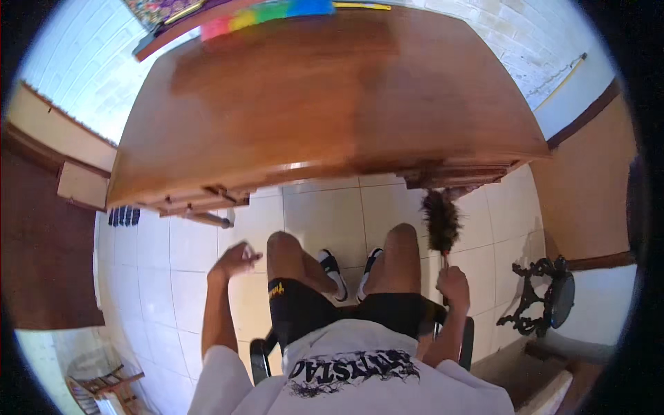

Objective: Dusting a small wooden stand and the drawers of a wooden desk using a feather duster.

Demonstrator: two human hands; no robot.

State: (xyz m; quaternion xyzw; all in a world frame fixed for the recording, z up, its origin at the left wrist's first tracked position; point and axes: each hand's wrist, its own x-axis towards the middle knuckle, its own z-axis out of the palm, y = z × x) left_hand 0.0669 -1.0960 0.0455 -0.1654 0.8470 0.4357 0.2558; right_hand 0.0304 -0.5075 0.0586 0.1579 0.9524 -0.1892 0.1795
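Observation:
My right hand point(454, 286) grips the thin handle of a brown feather duster point(442, 220) on the right side of my knees. The duster's feathers point forward, close to the drawer unit point(456, 175) under the right end of a wooden desk point(290, 114); I cannot tell whether they touch it. Left of my knees, my left hand point(237, 259) hangs in the air with loosely curled fingers and holds nothing visible. The desk's left drawers point(202, 199) lie ahead of that hand.
A multicoloured duster point(280, 14) with a yellow handle lies along the desk's far edge. I sit on a chair with black armrests point(258, 358). At right stands an ornate black metal stand point(539, 295). A wooden rack point(106, 386) is behind on the left.

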